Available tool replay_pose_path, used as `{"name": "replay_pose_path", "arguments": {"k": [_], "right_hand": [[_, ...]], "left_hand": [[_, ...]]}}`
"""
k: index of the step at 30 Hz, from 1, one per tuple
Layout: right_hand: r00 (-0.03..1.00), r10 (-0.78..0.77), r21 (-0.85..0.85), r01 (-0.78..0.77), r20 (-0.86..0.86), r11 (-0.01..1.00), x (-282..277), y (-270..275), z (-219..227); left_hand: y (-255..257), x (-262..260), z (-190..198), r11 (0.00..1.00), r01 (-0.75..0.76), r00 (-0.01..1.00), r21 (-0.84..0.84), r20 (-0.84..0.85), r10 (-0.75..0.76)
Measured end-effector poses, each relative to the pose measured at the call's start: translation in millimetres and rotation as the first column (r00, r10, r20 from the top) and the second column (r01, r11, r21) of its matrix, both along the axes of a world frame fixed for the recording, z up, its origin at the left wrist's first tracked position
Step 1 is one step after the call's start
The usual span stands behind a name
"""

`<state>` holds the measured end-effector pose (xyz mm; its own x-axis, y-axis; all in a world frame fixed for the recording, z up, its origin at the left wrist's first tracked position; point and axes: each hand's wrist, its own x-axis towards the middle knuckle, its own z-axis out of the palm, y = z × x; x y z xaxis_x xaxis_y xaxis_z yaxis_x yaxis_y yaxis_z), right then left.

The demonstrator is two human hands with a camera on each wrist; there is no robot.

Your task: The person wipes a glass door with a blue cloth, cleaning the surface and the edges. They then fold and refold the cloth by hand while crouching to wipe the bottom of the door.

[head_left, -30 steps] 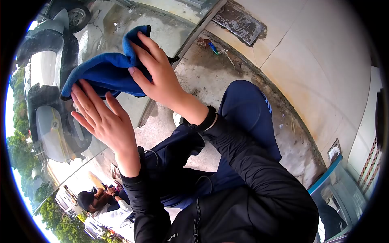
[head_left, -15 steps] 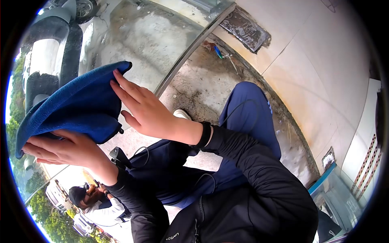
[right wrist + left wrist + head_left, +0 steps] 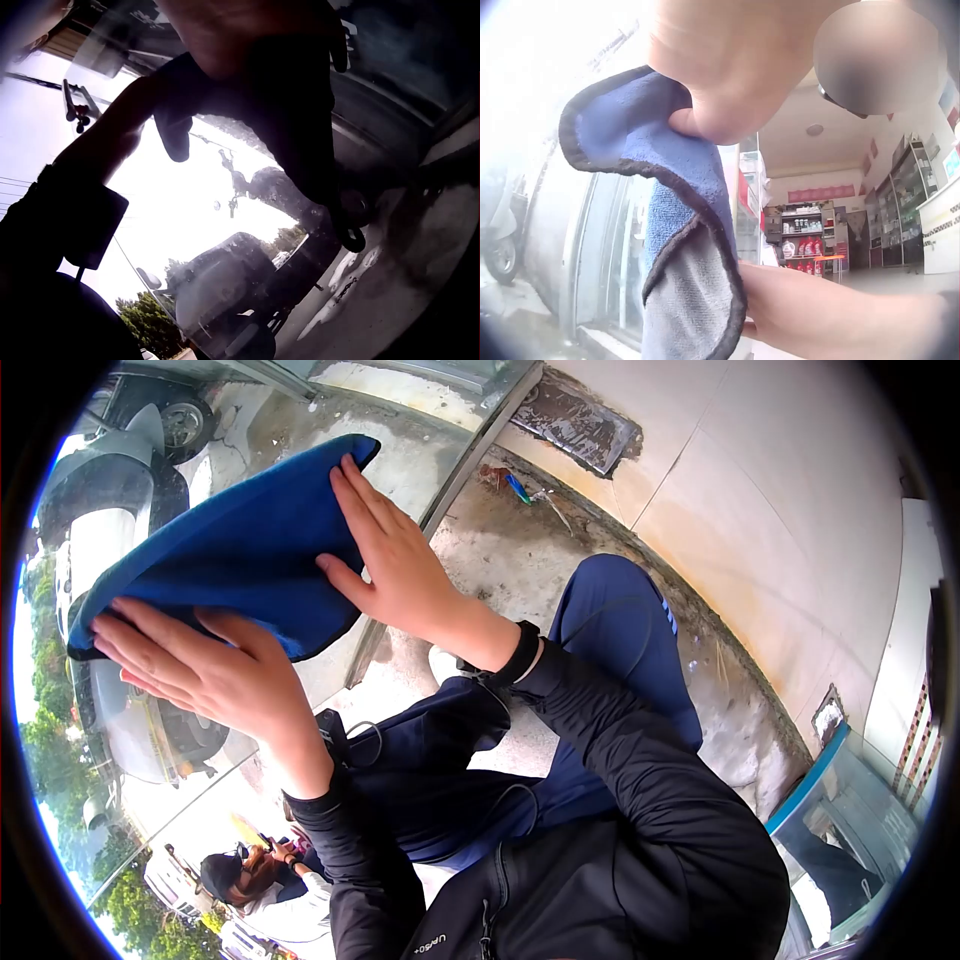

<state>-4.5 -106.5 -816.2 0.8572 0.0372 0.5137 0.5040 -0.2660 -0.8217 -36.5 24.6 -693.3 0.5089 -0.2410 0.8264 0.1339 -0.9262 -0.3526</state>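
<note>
A blue cloth point(image 3: 240, 550) with a dark edge is spread over a glass pane point(image 3: 410, 455). My left hand point(image 3: 210, 675) rests on its lower left part, fingers nearly straight. Toward the cloth's upper right end, my right hand point(image 3: 410, 575) presses with extended fingers, thumb apart. In the left wrist view the cloth point(image 3: 667, 157) hangs in folds, its grey side point(image 3: 694, 292) showing, with my left hand point(image 3: 735, 67) above and my right hand point(image 3: 802, 300) behind. The right wrist view is dark; the cloth point(image 3: 292, 112) is a silhouette below my right hand point(image 3: 232, 30).
Scooters point(image 3: 145, 730) appear through the glass on the left. A person in a cap point(image 3: 265, 880) is at the lower left. A metal plate point(image 3: 580, 425) is set in the tiled surface at the top. Shop shelves point(image 3: 802, 232) stand beyond, and a glass case point(image 3: 850, 840) is at the lower right.
Both hands and the cloth have moved up and to the right since half a second ago. Compared with a second ago, the cloth is less bunched and my left hand is farther left and lower.
</note>
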Motion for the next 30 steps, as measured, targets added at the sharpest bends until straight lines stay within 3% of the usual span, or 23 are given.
{"name": "replay_pose_path", "arguments": {"k": [7, 10, 14, 21, 24, 30], "right_hand": [[0.991, -0.12, -0.007, 0.12, -0.064, 0.993, 44, -30, -44], [0.951, -0.145, 0.019, 0.156, -0.274, 0.988, 64, -37, -79], [0.918, -0.103, 0.059, 0.136, -0.384, 0.989, 88, -54, -136], [0.888, -0.21, 0.019, 0.238, -0.41, 0.971, 125, -66, -179], [0.82, -0.361, -0.095, 0.358, -0.445, 0.929, 153, -75, -189], [0.805, -0.346, -0.227, 0.267, -0.483, 0.937, 148, -87, -196]], "left_hand": [[-58, 35, -28, 0.999, 0.044, 0.974, -0.028, -0.219, -0.049], [-76, 50, -37, 0.994, 0.106, 0.904, -0.02, -0.414, -0.105], [-91, 62, -66, 0.993, 0.091, 0.822, 0.076, -0.569, -0.032], [-101, 72, -99, 0.982, 0.137, 0.747, 0.127, -0.665, -0.018], [-101, 77, -110, 0.977, 0.158, 0.719, 0.14, -0.695, -0.017], [-95, 74, -114, 0.969, 0.181, 0.678, 0.17, -0.735, 0.002]]}}
